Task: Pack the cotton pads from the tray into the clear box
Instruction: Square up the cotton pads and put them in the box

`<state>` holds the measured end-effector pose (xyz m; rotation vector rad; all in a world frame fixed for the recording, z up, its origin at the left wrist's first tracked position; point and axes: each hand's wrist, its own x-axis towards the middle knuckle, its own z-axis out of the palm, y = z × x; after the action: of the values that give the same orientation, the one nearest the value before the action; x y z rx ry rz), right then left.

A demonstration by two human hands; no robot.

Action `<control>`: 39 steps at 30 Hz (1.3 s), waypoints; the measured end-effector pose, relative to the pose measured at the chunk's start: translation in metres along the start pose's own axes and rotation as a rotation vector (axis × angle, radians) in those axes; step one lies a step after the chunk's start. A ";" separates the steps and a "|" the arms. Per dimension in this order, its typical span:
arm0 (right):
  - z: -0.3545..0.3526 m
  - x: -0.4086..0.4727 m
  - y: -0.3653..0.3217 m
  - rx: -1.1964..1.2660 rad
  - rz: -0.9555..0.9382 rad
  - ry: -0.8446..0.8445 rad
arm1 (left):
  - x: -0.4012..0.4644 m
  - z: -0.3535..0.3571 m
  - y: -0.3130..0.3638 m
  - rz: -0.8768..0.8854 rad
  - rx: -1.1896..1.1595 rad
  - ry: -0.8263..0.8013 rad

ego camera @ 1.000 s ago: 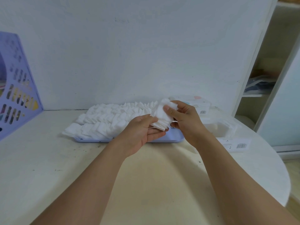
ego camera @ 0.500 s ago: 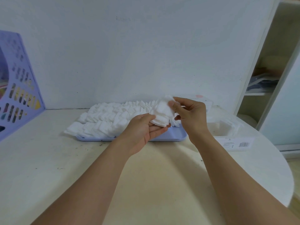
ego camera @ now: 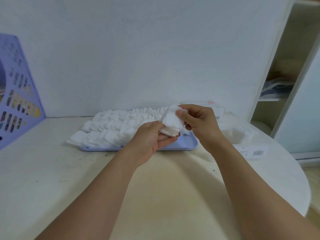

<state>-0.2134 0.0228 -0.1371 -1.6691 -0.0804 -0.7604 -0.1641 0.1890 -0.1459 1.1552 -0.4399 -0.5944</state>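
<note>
A pale blue tray (ego camera: 188,144) lies on the table against the wall, filled with rows of white cotton pads (ego camera: 114,129). Above its right end both hands hold a small stack of pads (ego camera: 171,122). My left hand (ego camera: 152,139) cups the stack from below, palm up, fingers curled under it. My right hand (ego camera: 199,122) pinches the top of the stack with thumb and fingers. The clear box (ego camera: 240,135) sits to the right of the tray, partly hidden behind my right wrist, with white pads inside.
A second clear box with a barcode label (ego camera: 216,110) stands at the wall behind my right hand. A flat labelled lid (ego camera: 254,151) lies in front of the open box. A purple file holder (ego camera: 15,99) stands left. A shelf unit (ego camera: 284,84) rises at right.
My right hand has lifted the top of the stack slightly higher and toward the right. The left hand stays under the pads.
</note>
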 end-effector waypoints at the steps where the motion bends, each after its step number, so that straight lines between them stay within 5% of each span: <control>1: -0.001 0.000 0.000 0.005 0.004 0.002 | 0.000 0.000 0.000 0.002 0.001 -0.008; 16: -0.001 0.001 0.002 -0.002 0.018 -0.018 | -0.002 0.005 0.004 -0.101 -0.107 -0.025; 27: 0.004 -0.001 0.002 -0.052 -0.003 0.213 | 0.001 0.003 -0.002 0.020 -0.020 0.003; 33: 0.014 -0.005 0.003 -0.172 -0.072 0.178 | 0.002 0.001 -0.006 0.068 0.057 0.084; 39: 0.014 -0.003 -0.001 0.034 0.048 0.203 | 0.004 0.003 -0.008 0.074 0.012 0.105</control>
<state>-0.2102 0.0367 -0.1389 -1.5477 0.0883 -0.8828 -0.1647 0.1825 -0.1523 1.1707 -0.3948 -0.4653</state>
